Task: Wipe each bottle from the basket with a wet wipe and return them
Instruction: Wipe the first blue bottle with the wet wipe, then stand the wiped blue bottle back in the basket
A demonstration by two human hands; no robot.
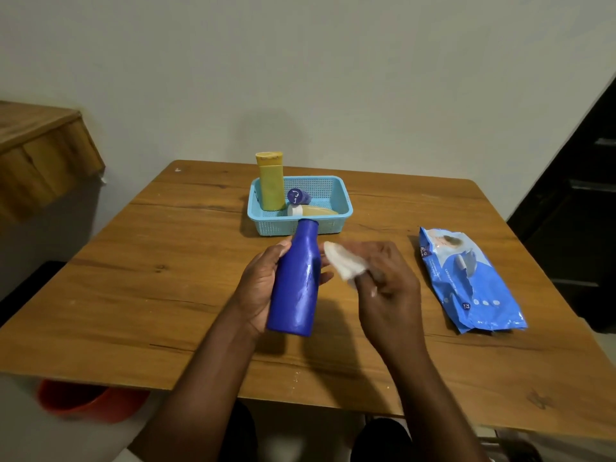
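Note:
My left hand (258, 288) grips a dark blue bottle (295, 278) above the table, its neck pointing away from me toward the basket. Just right of the bottle's shoulder, my right hand (388, 281) pinches a white wet wipe (343, 261); the wipe is close to the bottle, and contact is unclear because of blur. The light blue basket (343, 208) sits further back. Inside it a tall yellow bottle (271, 185) stands upright, a small dark blue-capped bottle (298, 196) and a yellow bottle with a white cap (311, 211) lie down.
A blue pack of wet wipes (470, 278) lies on the wooden table (150, 278) to the right. A wooden shelf (40, 151) juts out at the left, a red bucket (83, 400) sits under the table's front left edge, and a dark door (580, 211) stands at the right.

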